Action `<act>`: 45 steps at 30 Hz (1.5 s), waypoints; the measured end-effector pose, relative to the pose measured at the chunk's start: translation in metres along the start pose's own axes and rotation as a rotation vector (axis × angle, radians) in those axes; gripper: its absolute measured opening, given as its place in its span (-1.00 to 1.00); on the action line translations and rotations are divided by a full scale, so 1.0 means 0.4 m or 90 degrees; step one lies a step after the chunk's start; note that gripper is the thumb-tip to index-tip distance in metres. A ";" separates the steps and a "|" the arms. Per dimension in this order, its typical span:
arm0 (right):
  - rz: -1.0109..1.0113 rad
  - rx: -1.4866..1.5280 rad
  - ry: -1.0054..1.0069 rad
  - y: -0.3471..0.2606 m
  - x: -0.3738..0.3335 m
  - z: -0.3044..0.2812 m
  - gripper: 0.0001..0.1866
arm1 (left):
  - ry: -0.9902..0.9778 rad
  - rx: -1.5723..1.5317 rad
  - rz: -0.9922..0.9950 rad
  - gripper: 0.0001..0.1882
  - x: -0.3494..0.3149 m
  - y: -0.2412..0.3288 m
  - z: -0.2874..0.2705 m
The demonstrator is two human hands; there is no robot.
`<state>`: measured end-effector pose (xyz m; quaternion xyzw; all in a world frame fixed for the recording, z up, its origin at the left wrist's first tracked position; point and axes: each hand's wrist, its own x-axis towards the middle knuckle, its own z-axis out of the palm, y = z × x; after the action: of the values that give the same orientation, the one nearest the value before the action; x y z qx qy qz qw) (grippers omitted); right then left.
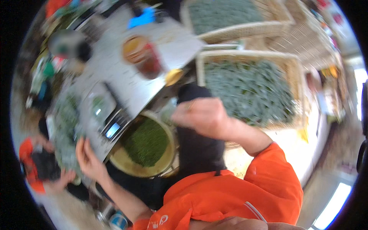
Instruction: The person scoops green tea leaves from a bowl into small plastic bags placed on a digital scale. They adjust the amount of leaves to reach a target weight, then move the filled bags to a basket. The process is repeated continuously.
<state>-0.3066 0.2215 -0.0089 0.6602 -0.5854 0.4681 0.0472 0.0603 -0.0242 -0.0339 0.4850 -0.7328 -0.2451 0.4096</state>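
My right hand is raised over my dark-trousered leg, its fingers curled closed and blurred by motion. Something pale and translucent with a green tint shows just beyond its fingertips; I cannot tell whether the hand holds it. My left hand has its fingers stretched out, beside the table edge and near a heap of clear plastic bags with green contents. Close to it, a small scale with a lit display bears a clear container or bag with some green in it. Between my hands, a round pot holds finely chopped green leaf.
A white table carries a jar with an orange lid; a yellow round thing is at its edge. Two wicker trays with grey-green packets stand right. A co-worker in orange sits at left.
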 end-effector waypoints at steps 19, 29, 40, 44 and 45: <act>0.958 -0.705 -0.028 0.713 -1.028 -0.901 -0.81 | -0.563 0.053 0.020 -0.87 -0.327 0.182 0.324; 0.644 -0.748 0.153 0.535 -0.709 -0.736 -0.64 | -0.630 0.125 -0.002 -0.80 -0.381 0.139 0.293; -0.028 -0.136 0.113 0.068 -0.006 -0.018 -0.74 | -0.781 0.339 -0.348 -0.09 -0.507 -0.153 0.419; -0.069 0.050 0.173 0.043 0.178 0.236 -0.74 | -0.487 0.199 -0.447 -0.39 -0.527 -0.164 0.546; -0.056 0.094 0.178 0.043 0.205 0.300 -0.74 | -0.416 0.158 -0.434 -0.43 -0.547 -0.214 0.567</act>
<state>-0.2633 0.0832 -0.0289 0.6151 -0.5077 0.5947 0.1004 -0.0436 0.1318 -0.3013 0.6402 -0.6461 -0.4155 -0.0063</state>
